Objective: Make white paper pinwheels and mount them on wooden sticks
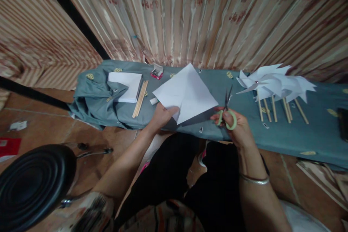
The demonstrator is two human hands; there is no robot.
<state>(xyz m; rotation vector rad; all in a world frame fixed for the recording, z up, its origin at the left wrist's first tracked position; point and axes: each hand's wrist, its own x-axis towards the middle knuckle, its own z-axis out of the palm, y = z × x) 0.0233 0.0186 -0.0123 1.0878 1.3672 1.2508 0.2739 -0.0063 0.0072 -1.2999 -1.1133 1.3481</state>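
A square sheet of white paper (190, 90) is held turned on its corner, with a slit or fold running up from its lower edge. My left hand (164, 115) pinches it near the bottom left, thumb on top. In my right hand (239, 125) is a pair of scissors (227, 110) with pale green handles, fingers through the loops. Their dark blades point up and away, slightly parted, and stand apart from the paper on its right.
Several white paper pinwheels (277, 83) on sticks lie to the right on the green cloth (217, 130). Leftward are a stack of white paper (133, 83), wooden sticks (140, 99) and a small red box (157, 72). A black round stool (35, 185) stands at lower left.
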